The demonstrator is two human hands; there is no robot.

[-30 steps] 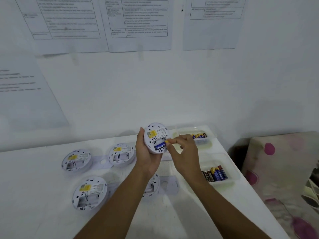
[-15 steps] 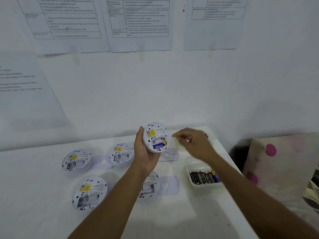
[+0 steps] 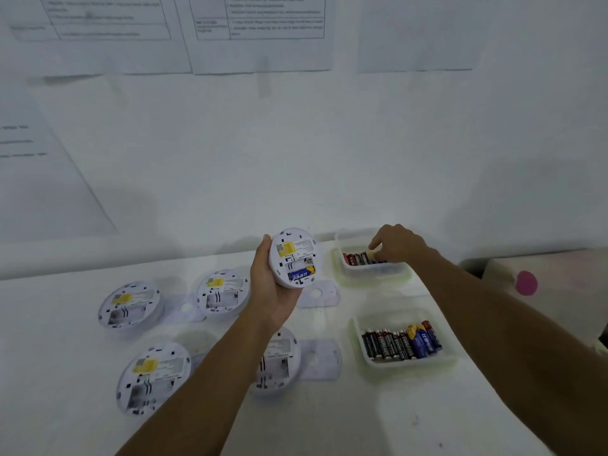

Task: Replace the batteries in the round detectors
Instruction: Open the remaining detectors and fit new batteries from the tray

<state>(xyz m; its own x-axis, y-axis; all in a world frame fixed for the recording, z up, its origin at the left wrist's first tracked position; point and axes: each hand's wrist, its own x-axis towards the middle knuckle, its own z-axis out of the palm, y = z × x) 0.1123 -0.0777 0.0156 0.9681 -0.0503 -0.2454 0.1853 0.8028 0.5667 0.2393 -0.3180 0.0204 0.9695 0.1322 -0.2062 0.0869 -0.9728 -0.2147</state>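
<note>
On the white table [image 3: 65, 373], at far left, a round white plastic detector [image 3: 129, 304] lies back-up, its battery bay empty and a yellow label near its top edge. Nearer the camera lies a second detector [image 3: 154, 378] of the same kind, also open and empty. Just right of the first sits a third detector [image 3: 223, 292], with a flat white mounting plate [image 3: 186, 307] between the two. The left forearm crosses over a fourth detector [image 3: 278, 360] and hides its left part; a second mounting plate [image 3: 320, 358] lies just beside it.

The left hand [image 3: 271, 291] is wrapped around the rim of a fifth, held detector [image 3: 293, 257], raised above the table and tilted toward the camera. One blue battery [image 3: 301, 275] with a yellow end sits in the lower slot; the slot above it is empty. Its yellow sticker and small print are too blurred to read. A third plate [image 3: 320, 293] lies below it.

Further right stand two shallow translucent plastic trays. The far tray [image 3: 371, 274] holds dark red-black and blue batteries; the right hand [image 3: 396, 243] reaches into it, fingertips pinched together on a battery there, which one I cannot tell. The near tray [image 3: 408, 365] holds a row of black-and-red batteries [image 3: 386, 345] beside blue ones; their lettering is not legible. Printed sheets [image 3: 260, 31] with tables hang on the white wall, text unreadable.
</note>
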